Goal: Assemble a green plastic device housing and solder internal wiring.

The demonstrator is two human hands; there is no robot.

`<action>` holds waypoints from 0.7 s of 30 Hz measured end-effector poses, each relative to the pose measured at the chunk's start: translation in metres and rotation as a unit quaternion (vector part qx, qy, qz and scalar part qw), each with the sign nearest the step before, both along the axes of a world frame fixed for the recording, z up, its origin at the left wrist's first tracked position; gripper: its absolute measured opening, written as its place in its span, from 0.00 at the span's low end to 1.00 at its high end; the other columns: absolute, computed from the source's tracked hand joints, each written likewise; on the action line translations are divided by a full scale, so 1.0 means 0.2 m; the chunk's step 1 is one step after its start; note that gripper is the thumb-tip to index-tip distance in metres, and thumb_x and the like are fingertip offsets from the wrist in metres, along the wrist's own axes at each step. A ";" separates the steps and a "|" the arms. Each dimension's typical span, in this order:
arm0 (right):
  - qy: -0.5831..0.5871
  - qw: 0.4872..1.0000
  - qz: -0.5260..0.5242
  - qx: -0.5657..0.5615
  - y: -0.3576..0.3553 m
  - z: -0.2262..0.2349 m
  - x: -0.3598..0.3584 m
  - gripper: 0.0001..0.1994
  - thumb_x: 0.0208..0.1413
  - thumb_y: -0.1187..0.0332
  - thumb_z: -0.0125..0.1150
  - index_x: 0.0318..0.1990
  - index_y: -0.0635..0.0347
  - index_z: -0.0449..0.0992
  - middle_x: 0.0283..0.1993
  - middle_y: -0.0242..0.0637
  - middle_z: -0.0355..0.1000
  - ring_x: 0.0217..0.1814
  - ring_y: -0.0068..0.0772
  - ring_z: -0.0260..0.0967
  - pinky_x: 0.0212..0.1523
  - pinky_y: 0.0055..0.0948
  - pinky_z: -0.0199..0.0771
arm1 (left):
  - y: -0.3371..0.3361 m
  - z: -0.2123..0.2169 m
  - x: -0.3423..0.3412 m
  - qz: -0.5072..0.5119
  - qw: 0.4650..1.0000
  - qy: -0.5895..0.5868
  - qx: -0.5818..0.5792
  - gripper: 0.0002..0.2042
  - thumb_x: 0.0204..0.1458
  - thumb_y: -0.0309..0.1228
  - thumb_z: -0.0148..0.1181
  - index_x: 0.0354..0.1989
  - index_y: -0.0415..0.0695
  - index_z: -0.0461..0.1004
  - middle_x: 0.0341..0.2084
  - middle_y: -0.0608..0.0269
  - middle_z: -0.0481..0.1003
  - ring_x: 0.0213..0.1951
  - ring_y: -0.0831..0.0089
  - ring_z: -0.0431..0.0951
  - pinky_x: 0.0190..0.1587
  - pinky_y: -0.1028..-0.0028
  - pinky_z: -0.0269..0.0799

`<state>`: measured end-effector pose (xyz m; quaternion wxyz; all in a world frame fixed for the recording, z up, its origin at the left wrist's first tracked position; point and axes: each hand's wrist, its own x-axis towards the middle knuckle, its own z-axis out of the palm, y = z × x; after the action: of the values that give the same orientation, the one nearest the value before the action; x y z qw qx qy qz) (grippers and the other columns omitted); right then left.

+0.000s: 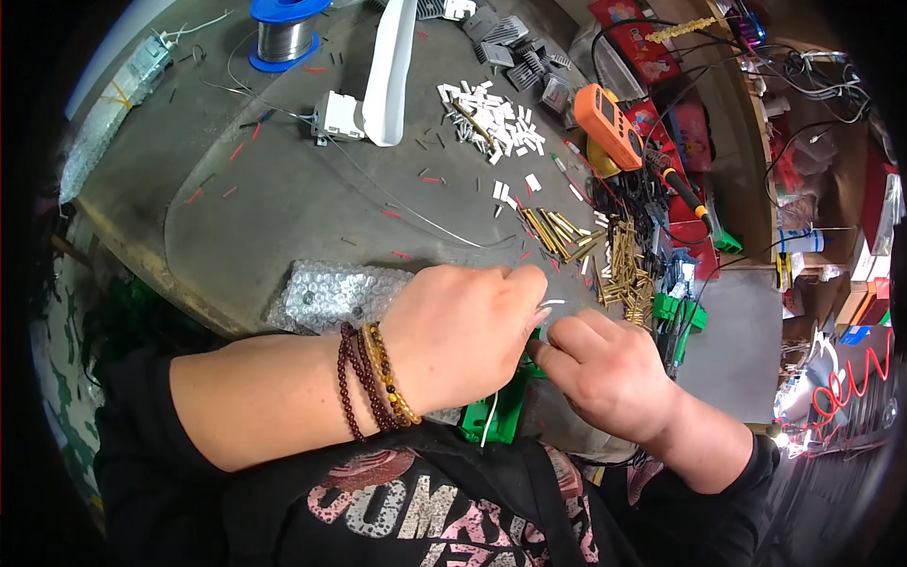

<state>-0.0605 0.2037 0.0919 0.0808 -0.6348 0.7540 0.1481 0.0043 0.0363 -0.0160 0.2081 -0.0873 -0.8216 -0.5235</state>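
My left hand point(468, 317), with beaded bracelets at its wrist, is closed near the table's front edge. A thin white wire point(489, 419) runs under it, and a short white end shows by its fingertips, so it appears to pinch the wire. Just to the right, my right hand point(605, 373) is also closed, thumb and forefinger pressed together close to the left fingertips. What the right fingers grip is hidden. Below and between both hands lies a green plastic part point(501, 411), partly covered by the left hand.
Bubble wrap point(340, 288) lies beside my left hand. Farther back are a solder spool point(286, 40), a white box with wires point(340, 118), small white pieces point(501, 123) and grey heatsinks point(524, 66). Brass pins point(624, 260), an orange multimeter point(605, 123) and a soldering iron point(685, 194) sit at right.
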 end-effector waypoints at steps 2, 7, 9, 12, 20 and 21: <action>-0.022 1.000 0.005 -0.006 -0.01 -0.01 -0.02 0.05 0.40 0.67 0.57 0.26 0.55 0.72 0.32 0.31 0.65 0.34 0.34 0.69 0.28 0.31 0.74 | 0.00 -0.01 0.00 -0.002 1.000 0.003 0.003 0.07 0.54 0.30 0.60 0.30 0.43 0.69 0.18 0.52 0.72 0.24 0.50 0.75 0.26 0.57 0.70; -0.149 0.984 -0.082 -0.044 0.00 -0.06 -0.09 0.03 0.44 0.71 0.61 0.27 0.58 0.73 0.31 0.37 0.69 0.34 0.42 0.72 0.31 0.38 0.75 | 0.00 0.00 0.00 -0.007 1.000 -0.003 0.005 0.07 0.54 0.30 0.60 0.31 0.43 0.68 0.18 0.52 0.72 0.25 0.50 0.76 0.26 0.57 0.70; -0.175 0.977 -0.115 -0.049 0.00 -0.09 -0.12 0.03 0.46 0.72 0.61 0.28 0.59 0.74 0.29 0.39 0.69 0.33 0.45 0.72 0.32 0.41 0.74 | 0.00 0.00 0.00 -0.007 1.000 0.000 0.001 0.07 0.54 0.29 0.60 0.31 0.43 0.68 0.18 0.53 0.72 0.25 0.51 0.76 0.26 0.57 0.70; -0.265 0.943 -0.197 -0.049 0.04 -0.14 -0.19 0.03 0.46 0.73 0.61 0.29 0.59 0.76 0.28 0.40 0.69 0.33 0.45 0.71 0.32 0.42 0.74 | 0.01 0.00 0.01 -0.004 1.000 -0.008 -0.001 0.07 0.53 0.29 0.60 0.31 0.43 0.68 0.19 0.54 0.72 0.25 0.52 0.76 0.26 0.58 0.70; -0.164 0.983 -0.006 -0.084 0.07 -0.12 -0.16 0.07 0.40 0.72 0.64 0.30 0.56 0.76 0.31 0.35 0.68 0.31 0.39 0.70 0.28 0.36 0.73 | 0.00 0.01 0.00 -0.028 0.999 -0.024 -0.003 0.07 0.53 0.28 0.60 0.31 0.41 0.67 0.21 0.54 0.71 0.26 0.52 0.75 0.27 0.59 0.69; -0.161 0.984 0.021 -0.080 0.08 -0.12 -0.17 0.07 0.38 0.71 0.64 0.30 0.56 0.76 0.32 0.35 0.68 0.31 0.38 0.70 0.28 0.35 0.73 | 0.00 0.01 0.00 -0.031 0.999 -0.025 0.000 0.07 0.53 0.28 0.60 0.30 0.41 0.67 0.21 0.54 0.71 0.25 0.52 0.75 0.27 0.59 0.69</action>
<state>-0.0946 0.2190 0.0684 0.1469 -0.6704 0.7271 -0.0150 0.0052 0.0355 -0.0144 0.1718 -0.0995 -0.8235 -0.5314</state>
